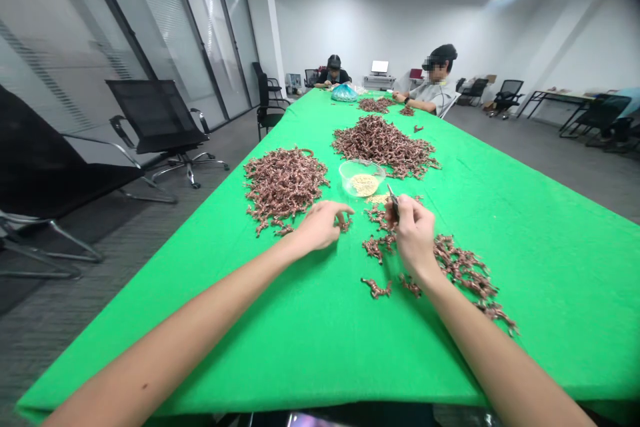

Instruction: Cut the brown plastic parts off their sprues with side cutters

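Closed firmly, our right hand pinches a slim dark metal tool between thumb and fingers, its tip showing just above the knuckles. We cannot tell whether it is a pair of tweezers or small snips. Our left hand sits half curled and palm down, its fingertips at a small twisted copper-coloured piece; we cannot tell whether they hold that piece or only touch it.

That piece lies just beyond the left hand, on a bright green cloth-covered table. A loose scatter of twisted copper-coloured pieces spreads beneath and to the right of our right hand, while a large tangled copper-coloured heap lies beyond our left hand. A second large tangled heap lies farther up the table. Between the hands and that far heap stands a clear plastic bowl holding pale yellow granules.

Gripping the tool this close to its tip gives steady control, and working over the thin scatter rather than the dense heaps keeps single pieces easy to see.

At the far end, a co-worker in a pale shirt and another in a dark top sit at the table, near a blue plastic bag.
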